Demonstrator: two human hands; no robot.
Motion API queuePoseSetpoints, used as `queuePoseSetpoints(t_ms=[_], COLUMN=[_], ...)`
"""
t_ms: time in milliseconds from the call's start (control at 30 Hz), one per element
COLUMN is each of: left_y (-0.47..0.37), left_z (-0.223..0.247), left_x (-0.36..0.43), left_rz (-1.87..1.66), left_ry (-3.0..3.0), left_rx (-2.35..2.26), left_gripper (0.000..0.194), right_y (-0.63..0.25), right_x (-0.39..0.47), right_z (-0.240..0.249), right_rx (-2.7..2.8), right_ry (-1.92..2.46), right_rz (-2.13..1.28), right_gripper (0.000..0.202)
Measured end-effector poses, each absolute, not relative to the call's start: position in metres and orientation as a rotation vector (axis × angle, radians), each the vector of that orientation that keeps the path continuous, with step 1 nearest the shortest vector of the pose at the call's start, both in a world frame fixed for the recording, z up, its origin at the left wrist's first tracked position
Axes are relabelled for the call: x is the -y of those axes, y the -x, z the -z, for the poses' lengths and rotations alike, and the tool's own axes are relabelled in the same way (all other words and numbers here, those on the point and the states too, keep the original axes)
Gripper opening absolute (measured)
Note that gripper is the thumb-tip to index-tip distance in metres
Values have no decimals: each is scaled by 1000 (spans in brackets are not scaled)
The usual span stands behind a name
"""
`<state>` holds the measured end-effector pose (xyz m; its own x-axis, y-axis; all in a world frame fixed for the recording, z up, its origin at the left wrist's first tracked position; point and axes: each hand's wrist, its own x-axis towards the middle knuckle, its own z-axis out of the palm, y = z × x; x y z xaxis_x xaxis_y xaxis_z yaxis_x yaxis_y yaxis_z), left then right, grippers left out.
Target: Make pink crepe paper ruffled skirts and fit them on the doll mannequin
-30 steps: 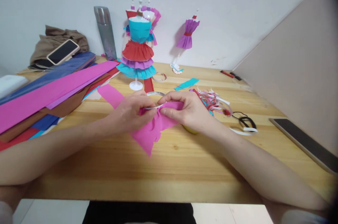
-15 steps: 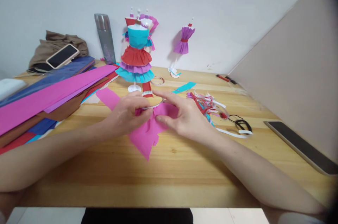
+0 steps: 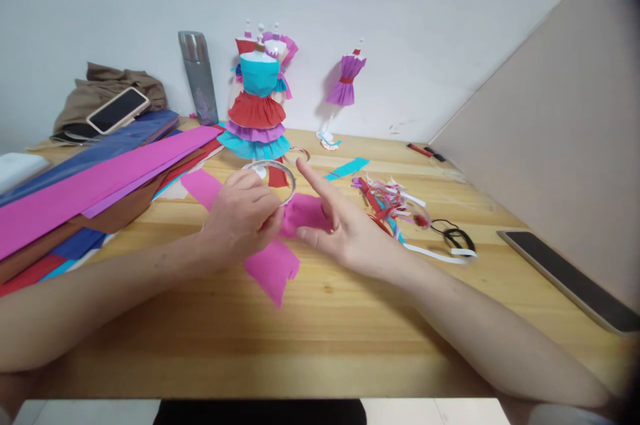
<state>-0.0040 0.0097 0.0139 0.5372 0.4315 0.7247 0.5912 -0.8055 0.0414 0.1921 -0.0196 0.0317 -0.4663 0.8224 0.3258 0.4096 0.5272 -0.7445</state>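
My left hand (image 3: pixel 244 215) is closed around a thin ring-shaped roll of tape (image 3: pixel 294 186), which sticks up past the fingers. Gathered pink crepe paper (image 3: pixel 306 210) lies between my two hands, close to the left fingertips. My right hand (image 3: pixel 345 228) is beside that paper, index finger stretched up and thumb apart; its other fingers are hidden. Below the hands a pointed end of pink paper (image 3: pixel 274 271) hangs over the table. Behind the tape stands a small dress form (image 3: pixel 260 75) in a tiered turquoise, red and purple paper dress.
Folded coloured paper (image 3: pixel 115 161) is stacked at left, near a phone (image 3: pixel 119 110) and a grey flask (image 3: pixel 200 81). A purple-dressed form (image 3: pixel 346 81) stands by the wall. Paper scraps (image 3: pixel 387 201), a black hair tie (image 3: pixel 460 238) and a dark tablet-like device (image 3: pixel 565 275) lie at right.
The tape roll has turned upward in my left hand. My right hand has come off the roll, its index finger now raised. The view has shifted slightly.
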Motion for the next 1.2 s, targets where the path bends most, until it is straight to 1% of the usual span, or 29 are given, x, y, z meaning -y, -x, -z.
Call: queuePoseSetpoints(t_ms=[67,167,233,300,400,467,533,633,833,900,1033,1200], left_y=[4,4,4,5,7,8,8,7,8,7,6,7], left_z=[-15,-17,-18,-19,-21,-23,-25,-26,-27,-26,-24,-22], left_x=[-11,-12,-11,-10,-9,-8,-8,-8,-7,-6,-6,-8], left_rz=[1158,1246,1303,1342,1358,1361,1372,1371,1377,1389,1400,1363], left_ry=[2572,2680,2749,2811,2942,2999,3021,3041,3044,3034,3035,3043], left_rx=[865,883,900,928,1004,1066,1123,1194,1163,1153,1151,1181], left_gripper=[32,33,35,34,30,28,26,24,24,26,23,25], right_y=[-192,-191,-192,-192,-193,-193,-192,-191,-192,-191,-188,-187], right_x=[20,19,15,11,5,3,4,7,10,11,15,18], right_z=[-33,-34,-33,-31,-30,-30,-30,-31,-34,-33,-32,-32], right_rx=[2068,2011,1926,1830,1712,1669,1655,1673,1807,1833,1900,1929], right_ry=[985,1018,1069,1110,1111,1104,1097,1070,1136,1126,1028,955], right_rz=[-790,-671,-604,-613,-720,-806,-843,-788,-671,-675,-651,-669], right_gripper=[79,73,61,45,25,18,21,23,13,13,11,11])
